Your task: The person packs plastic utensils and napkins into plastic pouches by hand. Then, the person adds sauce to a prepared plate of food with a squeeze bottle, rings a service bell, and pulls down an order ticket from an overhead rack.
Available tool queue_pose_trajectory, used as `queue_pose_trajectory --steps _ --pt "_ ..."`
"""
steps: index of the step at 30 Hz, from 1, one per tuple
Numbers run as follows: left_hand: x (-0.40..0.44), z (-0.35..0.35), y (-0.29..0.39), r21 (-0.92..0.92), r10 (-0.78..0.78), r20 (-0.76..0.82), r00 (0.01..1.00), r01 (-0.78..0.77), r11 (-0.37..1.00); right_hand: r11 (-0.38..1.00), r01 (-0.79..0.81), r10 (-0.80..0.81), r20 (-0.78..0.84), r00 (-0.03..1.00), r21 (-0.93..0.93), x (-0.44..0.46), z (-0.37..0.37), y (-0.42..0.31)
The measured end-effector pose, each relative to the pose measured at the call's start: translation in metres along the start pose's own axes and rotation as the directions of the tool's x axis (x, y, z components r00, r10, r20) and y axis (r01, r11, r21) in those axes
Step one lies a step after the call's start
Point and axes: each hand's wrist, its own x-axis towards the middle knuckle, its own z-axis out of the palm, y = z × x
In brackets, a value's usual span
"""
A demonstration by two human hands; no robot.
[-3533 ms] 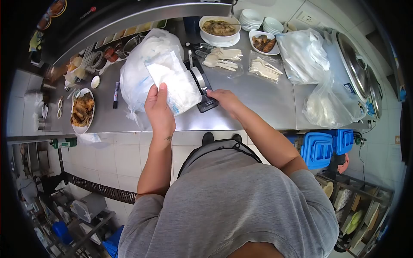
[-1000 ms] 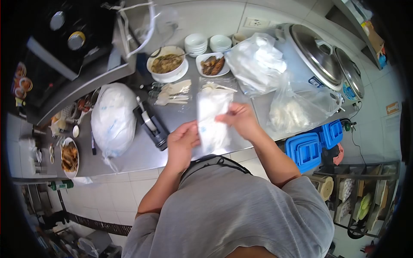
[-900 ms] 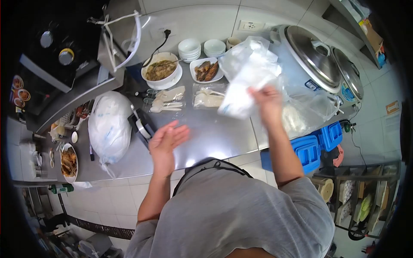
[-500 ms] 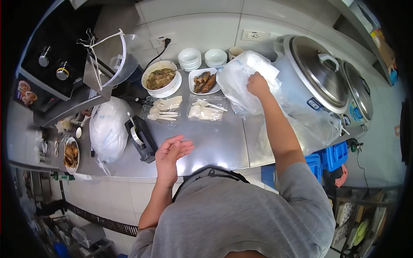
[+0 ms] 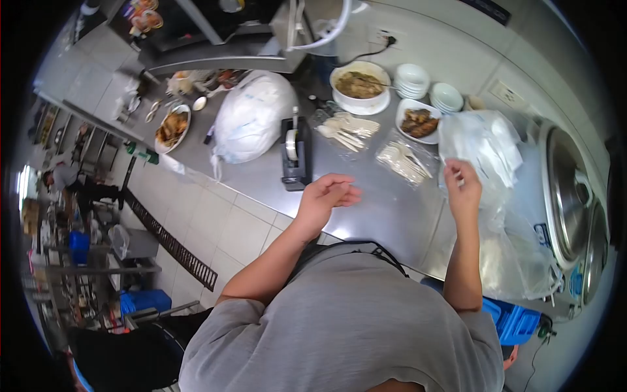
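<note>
My left hand [image 5: 330, 199] hovers over the front edge of the steel counter [image 5: 372, 215], fingers loosely bent and apart, holding nothing. Just beyond it stands a black tape dispenser [image 5: 296, 160] with a roll on it. My right hand [image 5: 463, 185] is at the left side of a pile of white plastic bags [image 5: 483, 147]. Its fingers are half curled with a gap between them, and nothing shows in its grasp. Between the hands, farther back, lie two clear packs of pale disposable cutlery, the nearer cutlery pack [image 5: 405, 162] and the other cutlery pack [image 5: 349, 130].
A bowl of stew [image 5: 359, 85] and a dish of browned food [image 5: 418, 123] stand by white bowls [image 5: 411, 80]. A full white bag [image 5: 256, 117] and a food plate [image 5: 173, 129] are leftward. Large lidded pots [image 5: 567, 193] stand right. A person [image 5: 68, 179] is far left.
My right hand has left the top of the white bags and come back toward me. The view has swung left, bringing the far room and a person into sight. My left hand stays open.
</note>
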Motion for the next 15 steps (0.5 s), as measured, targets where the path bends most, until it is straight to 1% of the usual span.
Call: queue_pose_trajectory --steps 1,2,4,5,6,7,8,9,10,11,13,14,15 --pt "0.005 -0.008 0.002 -0.005 0.012 -0.001 1.000 -0.012 1.000 0.999 -0.038 0.038 0.072 0.997 0.008 -0.009 0.010 0.001" --pt "0.014 -0.021 0.001 -0.007 0.067 -0.037 0.997 -0.068 0.998 0.997 -0.077 0.075 0.141 0.987 0.007 -0.017 0.018 0.002" --pt "0.036 -0.053 0.010 0.134 0.256 -0.204 0.945 -0.232 0.964 0.982 -0.188 0.176 0.222 0.959 0.034 -0.033 0.033 0.000" --pt "0.052 -0.080 0.016 0.263 0.359 -0.273 0.892 -0.290 0.920 0.968 -0.248 0.230 0.262 0.937 0.040 -0.039 0.041 0.000" --pt "0.071 -0.109 0.022 0.407 0.473 -0.372 0.799 -0.317 0.856 0.958 -0.277 0.250 0.266 0.931 0.071 -0.045 0.050 0.001" --pt "0.083 -0.131 0.036 0.390 0.509 -0.438 0.741 -0.353 0.850 0.946 -0.308 0.272 0.265 0.925 0.101 -0.050 0.059 0.004" --pt "0.113 -0.179 0.028 0.586 0.603 -0.418 0.680 -0.306 0.751 0.932 -0.337 0.296 0.261 0.919 0.130 -0.053 0.068 0.003" --pt "0.138 -0.212 0.023 0.580 0.597 -0.448 0.665 -0.292 0.761 0.925 -0.361 0.320 0.270 0.908 0.118 -0.055 0.077 0.000" --pt "0.158 -0.236 0.018 0.711 0.608 -0.399 0.686 -0.188 0.678 0.917 -0.384 0.344 0.276 0.898 0.106 -0.056 0.086 -0.006" --pt "0.177 -0.256 0.012 0.819 0.613 -0.350 0.708 -0.086 0.567 0.910 -0.404 0.366 0.280 0.888 0.091 -0.056 0.096 -0.011" --pt "0.209 -0.282 -0.017 0.892 0.588 -0.210 0.781 -0.093 0.443 0.914 -0.398 0.363 0.274 0.891 0.083 -0.059 0.122 -0.024" --pt "0.224 -0.294 -0.038 0.959 0.606 -0.129 0.785 -0.057 0.278 0.916 -0.394 0.361 0.273 0.892 0.075 -0.058 0.134 -0.033" --pt "0.229 -0.300 -0.039 0.945 0.583 -0.126 0.802 -0.081 0.316 0.919 -0.388 0.356 0.283 0.890 0.063 -0.055 0.145 -0.047"
